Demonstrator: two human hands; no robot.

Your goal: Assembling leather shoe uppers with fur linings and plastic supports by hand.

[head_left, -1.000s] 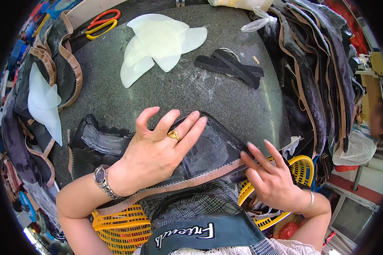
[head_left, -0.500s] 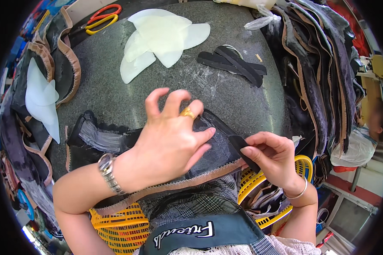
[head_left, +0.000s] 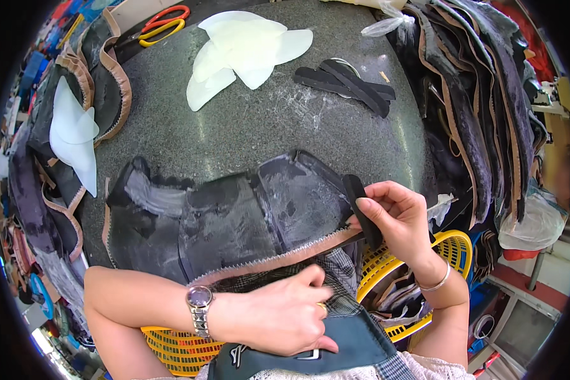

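My right hand pinches a short black strip between thumb and fingers. The strip slants over the right end of a dark leather-like panel, smeared with whitish residue. Tan zigzag-stitched edging runs along the panel's near side. My left hand, with a ring and watch, is drawn back over the dark apron bib. Its fingers are curled and the tips partly hidden, so I cannot make out anything inside them.
Translucent white cut-outs lie at the back of the grey worktop, with crossed black strips to their right. Scissors rest at far left. Edged dark pieces hang at right. Yellow baskets stand below.
My left hand has moved from above the panel down to the apron, its spread fingers now curled. The panel is uncovered. My right hand still holds the strip, slightly higher in view.
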